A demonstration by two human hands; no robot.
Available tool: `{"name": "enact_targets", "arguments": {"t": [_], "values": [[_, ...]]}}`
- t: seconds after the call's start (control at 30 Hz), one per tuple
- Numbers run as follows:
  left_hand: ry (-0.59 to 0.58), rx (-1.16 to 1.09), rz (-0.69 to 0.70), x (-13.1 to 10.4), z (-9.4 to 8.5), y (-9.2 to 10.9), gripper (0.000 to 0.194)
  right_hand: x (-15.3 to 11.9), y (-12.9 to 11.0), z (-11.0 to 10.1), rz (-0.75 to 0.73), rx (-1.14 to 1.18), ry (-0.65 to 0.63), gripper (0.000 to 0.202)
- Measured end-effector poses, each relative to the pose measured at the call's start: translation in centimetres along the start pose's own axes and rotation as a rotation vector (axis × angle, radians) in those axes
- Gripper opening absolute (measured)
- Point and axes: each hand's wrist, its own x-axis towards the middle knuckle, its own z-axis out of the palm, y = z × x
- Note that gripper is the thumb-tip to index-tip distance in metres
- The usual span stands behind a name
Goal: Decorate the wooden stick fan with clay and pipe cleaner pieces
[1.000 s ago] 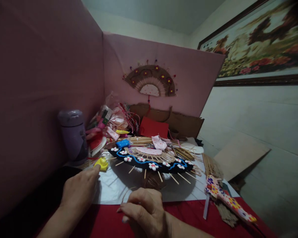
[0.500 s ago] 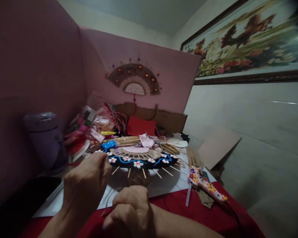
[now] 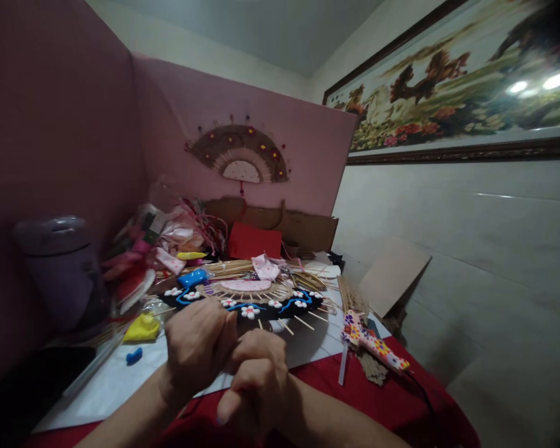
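Observation:
My left hand [image 3: 200, 339] is closed, knuckles up, just in front of the decorated fan. My right hand [image 3: 261, 373] is also closed, its fingers curled, and meets the left one. Whatever lies between the fingers is hidden by the backs of the hands. Behind them rests the fan [image 3: 285, 308], with a black band, white-and-pink clay flowers, blue wavy lines and thin sticks jutting from its edge. On the white sheet [image 3: 105, 389] left of my hands lie a small blue clay piece [image 3: 134, 356] and a yellow packet [image 3: 142, 328].
A glue gun with a flowered cover [image 3: 373, 345] lies at the right on the red cloth [image 3: 336, 404]. A purple tumbler [image 3: 65, 274] stands at the left. Behind are a blue packet [image 3: 193, 278], a red card [image 3: 254, 240] and a brown fan [image 3: 240, 143] on the pink board.
My left hand has moved right and down to meet my right hand, uncovering the yellow packet and blue piece. The thin cord seen by my right hand is now hidden. The view has turned slightly right.

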Motion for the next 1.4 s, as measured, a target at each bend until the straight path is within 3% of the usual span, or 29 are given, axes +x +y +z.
{"name": "enact_targets", "arguments": {"t": [0.2,0.43,1.07,1.27,1.4], "values": [[0.015,-0.187,0.021,-0.6,-0.8,1.7,0.017,0.7,1.4,-1.6,0.107,0.005,-0.049,0.008],[-0.038,-0.205,0.129,-0.7,-0.6,3.2,0.017,-0.2,2.4,-1.7,0.131,-0.023,-0.048,0.018],[0.049,-0.226,-0.039,-0.8,-0.5,3.7,0.014,0.6,0.5,-2.5,0.063,-0.04,-0.187,0.014],[0.026,-0.212,-0.039,-0.7,-0.6,3.6,0.016,0.5,0.6,-2.3,0.086,0.071,-0.101,0.013],[0.024,-0.211,-0.018,-0.7,-0.6,3.7,0.015,0.2,0.7,-2.2,0.062,0.059,-0.119,0.013]]}}
